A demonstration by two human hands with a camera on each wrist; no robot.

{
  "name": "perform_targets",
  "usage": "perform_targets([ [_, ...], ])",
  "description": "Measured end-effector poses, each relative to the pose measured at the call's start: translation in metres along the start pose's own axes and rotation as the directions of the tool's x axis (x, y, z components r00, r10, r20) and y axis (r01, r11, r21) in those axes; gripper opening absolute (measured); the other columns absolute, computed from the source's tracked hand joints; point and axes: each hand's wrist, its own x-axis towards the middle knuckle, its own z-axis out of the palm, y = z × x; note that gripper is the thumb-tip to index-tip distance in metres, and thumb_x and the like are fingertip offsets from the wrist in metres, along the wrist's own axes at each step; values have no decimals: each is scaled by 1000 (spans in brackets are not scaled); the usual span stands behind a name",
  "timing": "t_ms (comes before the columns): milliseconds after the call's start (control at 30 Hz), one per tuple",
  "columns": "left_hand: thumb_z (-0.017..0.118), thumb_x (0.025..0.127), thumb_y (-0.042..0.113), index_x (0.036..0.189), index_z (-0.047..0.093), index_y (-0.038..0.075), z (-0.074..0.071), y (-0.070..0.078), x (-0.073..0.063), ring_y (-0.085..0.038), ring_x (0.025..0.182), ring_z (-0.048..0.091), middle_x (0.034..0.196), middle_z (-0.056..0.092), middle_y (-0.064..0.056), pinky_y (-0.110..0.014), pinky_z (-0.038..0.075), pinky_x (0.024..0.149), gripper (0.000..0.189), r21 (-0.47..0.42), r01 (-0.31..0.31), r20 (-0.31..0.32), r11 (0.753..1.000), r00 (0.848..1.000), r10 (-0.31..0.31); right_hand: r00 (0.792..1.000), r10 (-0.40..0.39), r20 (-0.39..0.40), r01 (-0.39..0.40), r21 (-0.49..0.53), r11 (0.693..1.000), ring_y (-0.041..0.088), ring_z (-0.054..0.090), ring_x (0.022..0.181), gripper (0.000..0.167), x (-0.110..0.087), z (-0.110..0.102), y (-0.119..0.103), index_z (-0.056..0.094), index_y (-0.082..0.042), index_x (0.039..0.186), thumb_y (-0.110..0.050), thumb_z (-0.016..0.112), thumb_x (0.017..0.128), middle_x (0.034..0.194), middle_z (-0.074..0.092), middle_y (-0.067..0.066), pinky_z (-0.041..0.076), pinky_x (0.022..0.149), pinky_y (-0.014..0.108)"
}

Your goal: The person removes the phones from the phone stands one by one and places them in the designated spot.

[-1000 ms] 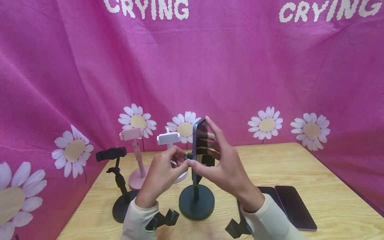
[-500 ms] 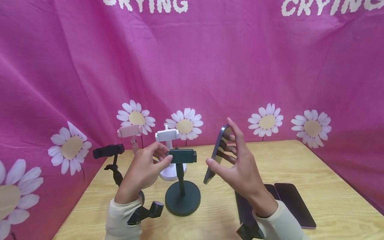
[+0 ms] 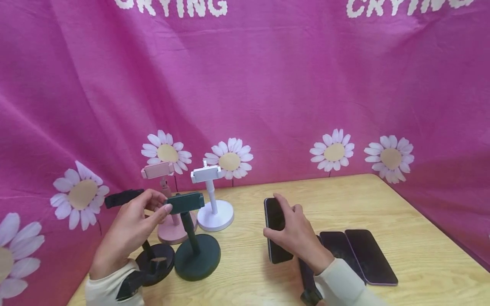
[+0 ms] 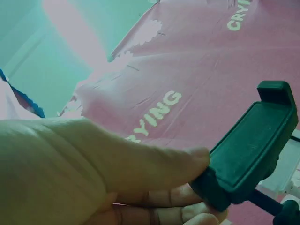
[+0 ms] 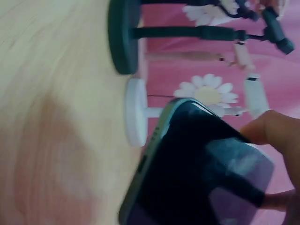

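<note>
In the head view my left hand (image 3: 130,229) pinches the end of the holder on a dark green phone stand (image 3: 197,257), which leans a little to the left. The left wrist view shows the thumb on the front edge of that green holder (image 4: 253,145), fingers curled behind it. Its cradle has no phone in it. My right hand (image 3: 300,233) grips a dark smartphone (image 3: 272,219) by its long edges, thumb on one side and fingers on the other. Seen from the right wrist, this smartphone (image 5: 192,168) is tilted over the table, glossy screen showing.
Behind the green stand are a pink phone stand (image 3: 176,233) and a white one (image 3: 215,216). A black stand (image 3: 153,267) is partly behind my left hand. Several phones lie flat at the right, including one (image 3: 371,257) with a purple edge. A pink cloth (image 3: 283,106) hangs behind the table.
My right hand has taken the smartphone off the green stand and carried it right and down. My left hand has moved the green stand left, beside the black one.
</note>
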Motion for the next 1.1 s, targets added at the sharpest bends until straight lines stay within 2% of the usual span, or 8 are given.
perform_targets([
  [100, 66, 93, 20, 113, 57, 2, -4, -4, -2, -20, 87, 59, 95, 62, -8, -31, 50, 74, 29, 21, -8, -25, 1000, 1000, 8, 998, 42, 52, -38, -90, 995, 26, 50, 67, 90, -1, 12, 4, 36, -23, 147, -35, 77, 68, 104, 46, 21, 44, 52, 34],
  [267, 64, 94, 18, 116, 56, 1, -7, -10, -5, -17, 81, 63, 94, 63, -8, -26, 50, 70, 29, 25, 5, -32, 1000, 999, -4, 989, 87, 123, -56, -234, 971, 28, 51, 69, 88, -1, 31, 9, 41, -12, 143, -40, 76, 67, 101, 49, 25, 45, 55, 39],
  [433, 64, 94, 23, 119, 56, 2, -8, -11, -7, -20, 87, 60, 98, 63, -8, -33, 49, 75, 33, 48, 48, -18, 998, 999, -47, 988, 80, 133, -27, -362, 932, 28, 50, 67, 84, 2, 43, 13, 48, -7, 133, -43, 76, 62, 90, 53, 22, 43, 54, 40],
  [567, 62, 95, 28, 120, 58, 5, -10, -8, -9, -24, 95, 59, 101, 64, -9, -35, 49, 78, 34, 77, 42, -93, 996, 995, -34, 986, 94, 140, -24, -434, 901, 27, 49, 66, 79, 5, 47, 13, 51, -7, 127, -45, 75, 62, 86, 53, 19, 42, 53, 40],
  [733, 58, 96, 36, 119, 61, 9, -12, -2, -12, -22, 95, 59, 101, 66, -9, -22, 46, 72, 35, 64, 39, -261, 997, 965, -21, 978, 121, 170, -24, -484, 875, 28, 49, 68, 74, 6, 50, 15, 54, -3, 123, -44, 76, 65, 89, 50, 21, 45, 55, 40],
  [867, 56, 97, 35, 120, 62, 12, -9, 6, -11, -17, 92, 55, 103, 66, -8, -22, 43, 71, 33, 27, 31, -343, 999, 939, -19, 977, 133, 167, -25, -529, 848, 31, 50, 73, 68, 5, 51, 19, 57, -1, 113, -46, 75, 65, 88, 48, 20, 47, 58, 43],
  [1000, 56, 98, 27, 117, 64, 11, -2, 17, -10, -14, 90, 55, 104, 67, -7, -22, 44, 76, 26, -10, -10, -424, 1000, 906, 5, 971, 152, 185, -19, -574, 818, 33, 50, 79, 67, 3, 52, 23, 60, -1, 110, -50, 73, 66, 87, 49, 20, 48, 62, 45],
  [1100, 55, 98, 24, 116, 64, 10, 6, 26, -9, -16, 93, 58, 104, 67, -7, -29, 47, 81, 25, -37, -48, -442, 998, 896, 27, 964, 170, 205, -16, -592, 806, 32, 50, 79, 65, 1, 51, 25, 60, -1, 110, -50, 72, 68, 86, 49, 19, 47, 63, 46],
])
